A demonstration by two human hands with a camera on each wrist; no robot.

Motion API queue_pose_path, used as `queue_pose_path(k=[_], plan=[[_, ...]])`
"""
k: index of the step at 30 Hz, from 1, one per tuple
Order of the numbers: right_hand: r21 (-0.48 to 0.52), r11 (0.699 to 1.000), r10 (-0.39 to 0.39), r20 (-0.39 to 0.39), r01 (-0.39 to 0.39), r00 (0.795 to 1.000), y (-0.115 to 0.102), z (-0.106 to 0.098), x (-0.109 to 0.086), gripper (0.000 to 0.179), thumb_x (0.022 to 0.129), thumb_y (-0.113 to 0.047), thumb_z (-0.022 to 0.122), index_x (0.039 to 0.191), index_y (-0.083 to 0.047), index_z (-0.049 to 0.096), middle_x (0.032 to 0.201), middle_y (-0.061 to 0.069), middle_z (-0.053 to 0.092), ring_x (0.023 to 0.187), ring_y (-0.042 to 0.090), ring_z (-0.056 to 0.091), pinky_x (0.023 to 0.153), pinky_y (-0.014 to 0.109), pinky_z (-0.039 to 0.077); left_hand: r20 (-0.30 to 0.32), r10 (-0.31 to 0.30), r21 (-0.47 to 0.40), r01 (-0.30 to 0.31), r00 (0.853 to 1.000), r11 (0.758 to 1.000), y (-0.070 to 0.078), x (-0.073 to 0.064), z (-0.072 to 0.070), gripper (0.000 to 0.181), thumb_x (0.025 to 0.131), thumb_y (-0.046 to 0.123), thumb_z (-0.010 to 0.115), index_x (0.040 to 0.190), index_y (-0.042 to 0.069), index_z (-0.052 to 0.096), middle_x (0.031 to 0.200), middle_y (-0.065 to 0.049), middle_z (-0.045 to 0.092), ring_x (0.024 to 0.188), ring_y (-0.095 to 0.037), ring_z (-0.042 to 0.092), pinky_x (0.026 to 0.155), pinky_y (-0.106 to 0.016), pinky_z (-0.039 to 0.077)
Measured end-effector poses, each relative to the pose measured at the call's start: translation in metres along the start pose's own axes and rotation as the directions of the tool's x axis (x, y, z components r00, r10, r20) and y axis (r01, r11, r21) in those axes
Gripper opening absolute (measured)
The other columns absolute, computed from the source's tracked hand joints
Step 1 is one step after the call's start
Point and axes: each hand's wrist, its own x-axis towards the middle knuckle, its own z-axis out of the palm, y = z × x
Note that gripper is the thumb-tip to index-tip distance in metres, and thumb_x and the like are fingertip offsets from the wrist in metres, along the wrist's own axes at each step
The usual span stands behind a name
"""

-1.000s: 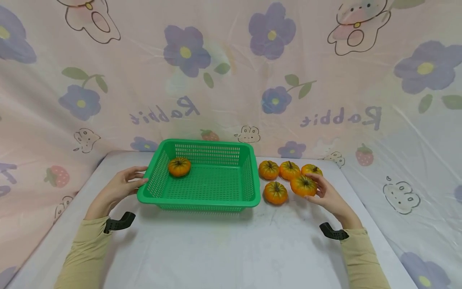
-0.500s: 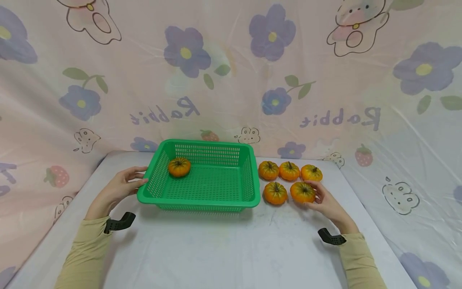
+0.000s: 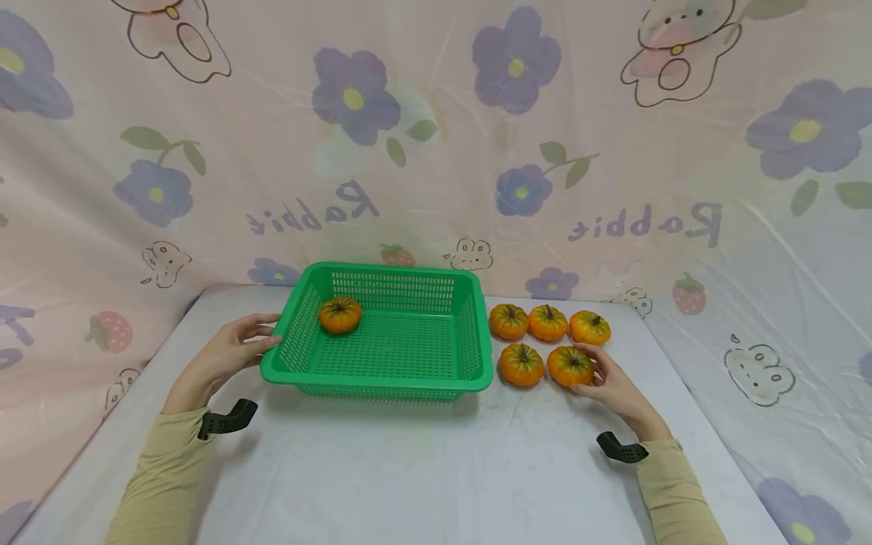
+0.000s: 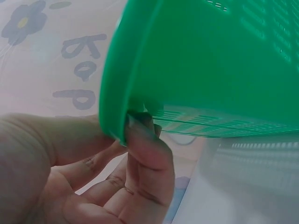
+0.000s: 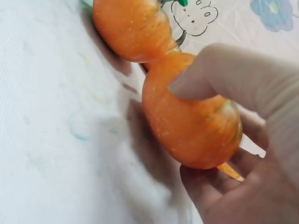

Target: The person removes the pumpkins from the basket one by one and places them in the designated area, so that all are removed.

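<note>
A green plastic basket [image 3: 371, 382] stands left of centre on the table, one small orange pumpkin [image 3: 340, 315] inside near its left wall. My left hand [image 3: 228, 356] pinches the basket's left rim; in the left wrist view the thumb and curled fingers meet around the rim's edge. My right hand [image 3: 616, 386] grips another small pumpkin [image 3: 571, 366] from its right side, thumb nearest me. In the right wrist view this held pumpkin [image 5: 187, 121] is at or just above the tabletop, against or very near a neighbouring pumpkin [image 5: 133, 28].
Right of the basket lies a front-row pumpkin [image 3: 521, 365]. Behind stand three more: a left pumpkin [image 3: 508, 322], a middle pumpkin [image 3: 548, 323] and a right pumpkin [image 3: 590, 328]. A patterned curtain [image 3: 422, 174] hangs behind the white-covered table [image 3: 409, 469].
My right hand has brought its pumpkin down and slightly toward me, into the front row, uncovering the back right pumpkin. The left hand and basket have stayed put.
</note>
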Motion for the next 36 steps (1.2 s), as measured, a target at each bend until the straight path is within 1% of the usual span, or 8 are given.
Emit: queue_pose_path(k=[12,19,23,26,28,30,34,36], plan=[[-0.042,0.998,0.046,-0.024,-0.047,0.999,0.001,0.003,0.008,0.079,0.083,-0.006,0.075,0.146,-0.003,0.027,0.15,0.023,0.02,0.137,0.049,0.012,0.106,0.065,0.015,-0.009,-0.002,0.001,0.002,1.0,1.0,0.0,0.0,0.001,0.064,0.097,0.023,0.059,0.148,-0.002,0.028,0.131,-0.03,0.043,0.092,-0.013,0.063,0.077,-0.029,0.054],[-0.035,0.999,0.017,-0.018,-0.017,1.0,0.006,0.004,0.013,0.079,0.085,-0.008,0.074,0.146,-0.001,0.026,0.149,0.023,0.021,0.136,0.048,0.019,0.106,0.06,0.021,-0.021,0.008,-0.008,-0.009,1.0,1.0,0.001,-0.005,0.005,0.063,0.098,0.022,0.057,0.149,-0.001,0.027,0.131,-0.03,0.043,0.091,-0.012,0.062,0.077,-0.028,0.054],[-0.019,1.0,-0.015,-0.017,0.015,1.0,0.01,0.004,0.016,0.078,0.085,-0.005,0.072,0.147,-0.001,0.025,0.149,0.023,0.022,0.134,0.046,0.025,0.106,0.036,0.034,-0.029,0.003,-0.012,-0.004,1.0,1.0,0.001,-0.005,0.006,0.063,0.099,0.022,0.056,0.15,0.0,0.026,0.13,-0.03,0.043,0.09,-0.012,0.062,0.076,-0.028,0.054],[0.016,0.999,-0.038,-0.015,0.039,0.999,0.012,0.004,0.017,0.079,0.085,-0.002,0.072,0.147,0.002,0.023,0.147,0.025,0.022,0.132,0.045,0.028,0.094,0.014,0.038,-0.031,0.002,-0.016,-0.002,1.0,1.0,0.001,-0.005,0.006,0.062,0.099,0.02,0.056,0.15,0.0,0.026,0.129,-0.03,0.044,0.09,-0.013,0.063,0.075,-0.028,0.054],[0.035,0.999,-0.037,-0.015,0.037,0.999,0.014,0.004,0.017,0.079,0.084,-0.001,0.072,0.147,0.002,0.023,0.147,0.025,0.022,0.132,0.046,0.027,0.089,0.008,0.037,-0.03,0.002,-0.019,-0.003,1.0,1.0,0.001,-0.005,0.007,0.062,0.099,0.02,0.056,0.15,0.0,0.026,0.129,-0.03,0.044,0.09,-0.013,0.063,0.075,-0.028,0.054],[0.032,0.999,-0.024,-0.014,0.024,1.0,0.015,0.003,0.017,0.08,0.085,-0.003,0.072,0.147,0.001,0.023,0.148,0.025,0.022,0.133,0.046,0.026,0.092,0.012,0.038,-0.029,0.003,-0.022,-0.004,1.0,1.0,0.001,-0.005,0.007,0.062,0.099,0.02,0.056,0.15,-0.001,0.026,0.129,-0.03,0.044,0.089,-0.012,0.063,0.076,-0.028,0.054],[0.01,1.0,0.004,-0.007,-0.004,1.0,0.015,0.002,0.016,0.081,0.086,-0.008,0.072,0.149,-0.001,0.022,0.15,0.023,0.021,0.136,0.046,0.022,0.106,0.036,0.033,-0.031,0.005,-0.019,-0.005,1.0,1.0,0.001,-0.005,0.007,0.062,0.099,0.019,0.056,0.149,-0.002,0.026,0.127,-0.03,0.044,0.088,-0.011,0.063,0.075,-0.028,0.054],[0.003,1.0,0.009,-0.004,-0.009,1.0,0.015,0.001,0.016,0.081,0.086,-0.01,0.072,0.149,-0.002,0.022,0.15,0.023,0.02,0.137,0.046,0.02,0.108,0.041,0.029,-0.033,0.003,-0.015,-0.004,0.999,1.0,0.002,-0.005,0.007,0.062,0.099,0.019,0.056,0.149,-0.002,0.026,0.127,-0.03,0.044,0.086,-0.01,0.063,0.074,-0.028,0.055]])
